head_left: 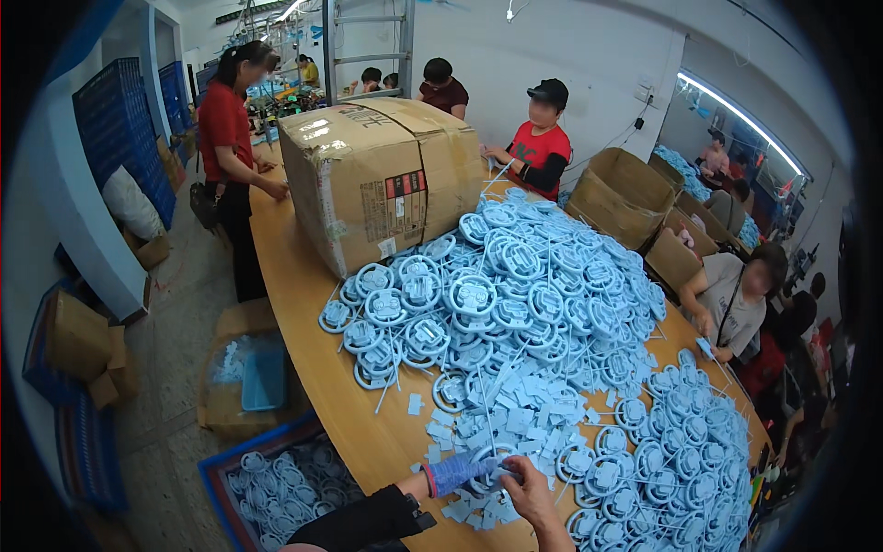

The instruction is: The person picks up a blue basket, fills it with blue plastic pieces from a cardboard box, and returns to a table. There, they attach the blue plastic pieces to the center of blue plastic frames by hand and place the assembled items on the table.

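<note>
Currently I am watching the gloved left hand (pixel 452 475) holding a light-blue wheel part (pixel 501 454) beside the scattered flat pieces (pixel 517 421) on the surface (pixel 354 432), its fingers curling around the rim. The right hand's (pixel 529 489) bent fingers are meeting the part; I cannot tell whether they are gripping anything.

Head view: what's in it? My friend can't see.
A purple-gloved left hand and bare right hand hold a round light-blue plastic piece at a wooden table heaped with similar pieces. Behind are people and a brown cardboard box.
</note>
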`<state>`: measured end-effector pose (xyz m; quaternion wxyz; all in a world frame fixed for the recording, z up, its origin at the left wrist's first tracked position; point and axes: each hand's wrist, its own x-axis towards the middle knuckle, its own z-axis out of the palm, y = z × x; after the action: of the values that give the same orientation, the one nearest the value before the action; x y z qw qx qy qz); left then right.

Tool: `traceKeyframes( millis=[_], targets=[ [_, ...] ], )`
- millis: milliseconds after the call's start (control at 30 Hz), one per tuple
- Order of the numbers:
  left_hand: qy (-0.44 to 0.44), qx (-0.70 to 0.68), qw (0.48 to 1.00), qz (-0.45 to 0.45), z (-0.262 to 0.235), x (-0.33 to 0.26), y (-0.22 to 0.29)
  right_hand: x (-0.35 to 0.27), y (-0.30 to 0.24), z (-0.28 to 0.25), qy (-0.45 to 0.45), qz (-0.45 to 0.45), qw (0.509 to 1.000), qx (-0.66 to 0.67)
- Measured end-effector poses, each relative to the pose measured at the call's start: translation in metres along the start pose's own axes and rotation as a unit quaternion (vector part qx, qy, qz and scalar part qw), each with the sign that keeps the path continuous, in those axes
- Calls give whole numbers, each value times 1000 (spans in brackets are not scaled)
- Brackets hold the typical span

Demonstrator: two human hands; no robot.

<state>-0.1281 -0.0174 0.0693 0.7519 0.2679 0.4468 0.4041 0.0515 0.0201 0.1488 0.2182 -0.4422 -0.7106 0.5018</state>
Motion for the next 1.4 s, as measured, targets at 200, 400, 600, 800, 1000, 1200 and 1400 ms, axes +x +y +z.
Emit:
traceKeyframes(
  millis=[200, 400, 600, 800, 1000, 1200, 1400],
  targets=[
    [48, 109, 986, 115, 8, -10, -27, -8, 11, 6, -10, -87, 995, -56],
    [-7, -174, 979, 108, 19, -6, -46, -17, 16, 7, 67, -150, 982, -93],
    [-36, -46, 998, 36, 13, -2, -53, -27, 38, -6, 73, -20, 997, -24],
    [-108, 10, 994, 28, 17, -3, -45, -32, 72, -15, 24, 40, 999, -20],
    [-63, 59, 996, 20, 36, -9, -35, -42, 97, -15, -6, 134, 954, 267],
    [38, 229, 967, 105, 47, 5, -35, -46, 94, -19, 7, 172, 926, 336],
    [49, 285, 956, 40, 56, 20, -48, -57, 99, -22, 95, 137, 935, 313]
  ],
)
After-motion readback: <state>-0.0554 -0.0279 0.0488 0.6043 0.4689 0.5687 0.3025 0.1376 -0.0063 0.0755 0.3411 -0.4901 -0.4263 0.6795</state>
